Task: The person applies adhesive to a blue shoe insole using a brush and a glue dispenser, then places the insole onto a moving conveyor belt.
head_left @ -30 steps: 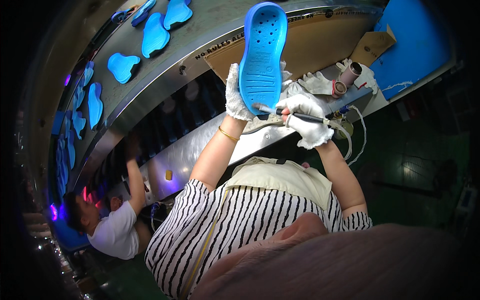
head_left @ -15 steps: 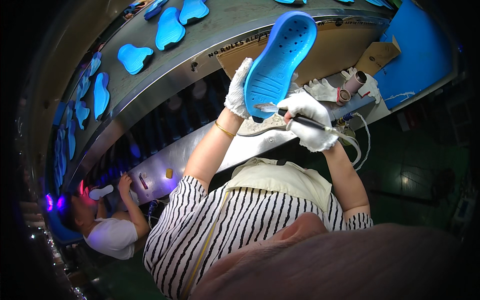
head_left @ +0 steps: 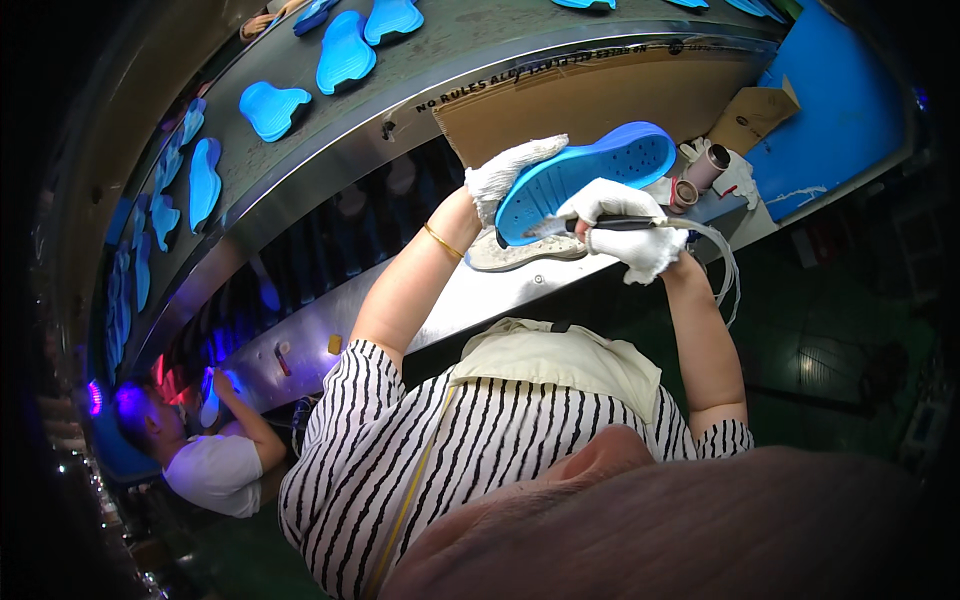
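My left hand [head_left: 510, 168], in a white glove, holds a blue shoe sole [head_left: 590, 172] by its lower end, the sole tilted to the right with its inner face toward me. My right hand [head_left: 625, 225], also gloved, grips a thin dark tool [head_left: 610, 225] whose metal tip touches the sole's near edge. A pale cable [head_left: 722, 262] trails from that hand. Under the sole lies a whitish pad [head_left: 525, 255] on the metal bench.
A conveyor [head_left: 400, 90] carries several blue soles [head_left: 345, 50] along the top. Cardboard [head_left: 590, 100], tape rolls [head_left: 705, 168] and a blue panel [head_left: 840, 110] stand behind my hands. Another person [head_left: 215, 465] in a white shirt works at lower left.
The blue sole has swung from upright down toward the right. My right hand with the tool stayed at its edge. The person at lower left lowered their arm.
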The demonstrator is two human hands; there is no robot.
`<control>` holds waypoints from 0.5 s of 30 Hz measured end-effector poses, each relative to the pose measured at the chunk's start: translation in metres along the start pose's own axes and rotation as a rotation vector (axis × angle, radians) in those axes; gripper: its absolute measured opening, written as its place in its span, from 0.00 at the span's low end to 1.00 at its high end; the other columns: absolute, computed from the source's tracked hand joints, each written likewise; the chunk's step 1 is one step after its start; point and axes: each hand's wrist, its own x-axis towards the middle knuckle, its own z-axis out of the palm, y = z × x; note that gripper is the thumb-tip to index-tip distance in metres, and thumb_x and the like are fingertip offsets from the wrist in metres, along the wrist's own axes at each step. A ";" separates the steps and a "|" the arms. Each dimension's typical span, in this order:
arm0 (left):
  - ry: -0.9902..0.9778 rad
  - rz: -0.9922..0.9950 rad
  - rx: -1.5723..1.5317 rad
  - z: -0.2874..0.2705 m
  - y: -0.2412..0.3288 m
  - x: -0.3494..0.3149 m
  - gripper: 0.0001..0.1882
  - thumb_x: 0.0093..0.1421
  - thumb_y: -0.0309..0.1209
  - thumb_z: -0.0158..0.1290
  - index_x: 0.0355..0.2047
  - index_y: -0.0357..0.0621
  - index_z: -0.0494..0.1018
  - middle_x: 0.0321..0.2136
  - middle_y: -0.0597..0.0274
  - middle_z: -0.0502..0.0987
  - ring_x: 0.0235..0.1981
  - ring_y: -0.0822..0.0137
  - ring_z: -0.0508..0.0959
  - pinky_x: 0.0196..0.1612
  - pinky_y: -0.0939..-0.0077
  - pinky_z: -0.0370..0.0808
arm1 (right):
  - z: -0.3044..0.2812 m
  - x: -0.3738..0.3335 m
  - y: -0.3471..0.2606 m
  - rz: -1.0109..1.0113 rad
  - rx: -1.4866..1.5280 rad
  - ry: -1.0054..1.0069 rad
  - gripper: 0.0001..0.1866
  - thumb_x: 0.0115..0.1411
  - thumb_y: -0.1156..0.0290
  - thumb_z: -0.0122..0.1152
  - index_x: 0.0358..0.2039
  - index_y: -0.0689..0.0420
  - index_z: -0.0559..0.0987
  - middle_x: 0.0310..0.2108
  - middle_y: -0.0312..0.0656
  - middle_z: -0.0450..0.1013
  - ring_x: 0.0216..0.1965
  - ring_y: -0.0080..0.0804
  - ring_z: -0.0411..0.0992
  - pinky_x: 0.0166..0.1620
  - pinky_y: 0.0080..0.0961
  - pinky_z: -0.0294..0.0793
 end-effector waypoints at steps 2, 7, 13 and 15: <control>-0.049 -0.024 0.013 0.003 0.002 0.001 0.19 0.58 0.43 0.55 0.39 0.39 0.75 0.32 0.55 0.79 0.28 0.69 0.80 0.29 0.78 0.80 | 0.004 0.000 0.004 -0.132 -0.083 0.041 0.06 0.45 0.80 0.59 0.27 0.59 0.75 0.32 0.37 0.74 0.36 0.24 0.72 0.42 0.21 0.73; -0.038 -0.077 0.111 0.002 0.003 0.002 0.19 0.58 0.42 0.56 0.40 0.39 0.74 0.32 0.54 0.79 0.28 0.69 0.81 0.29 0.77 0.81 | -0.017 -0.007 0.013 -0.033 -0.244 -0.020 0.06 0.43 0.82 0.60 0.24 0.59 0.75 0.30 0.38 0.74 0.34 0.25 0.72 0.41 0.22 0.73; -0.092 -0.119 0.025 0.010 -0.001 0.002 0.20 0.58 0.44 0.56 0.40 0.39 0.73 0.31 0.54 0.78 0.27 0.67 0.80 0.29 0.76 0.81 | -0.023 -0.015 0.013 0.006 -0.112 0.060 0.06 0.47 0.83 0.58 0.26 0.59 0.75 0.31 0.38 0.74 0.35 0.23 0.72 0.41 0.22 0.73; -0.109 -0.093 -0.023 0.007 -0.004 -0.002 0.21 0.60 0.45 0.53 0.42 0.38 0.72 0.32 0.52 0.78 0.28 0.64 0.80 0.30 0.74 0.81 | -0.020 -0.019 0.007 0.056 -0.045 0.081 0.06 0.48 0.81 0.60 0.28 0.59 0.76 0.32 0.38 0.75 0.36 0.22 0.73 0.41 0.21 0.74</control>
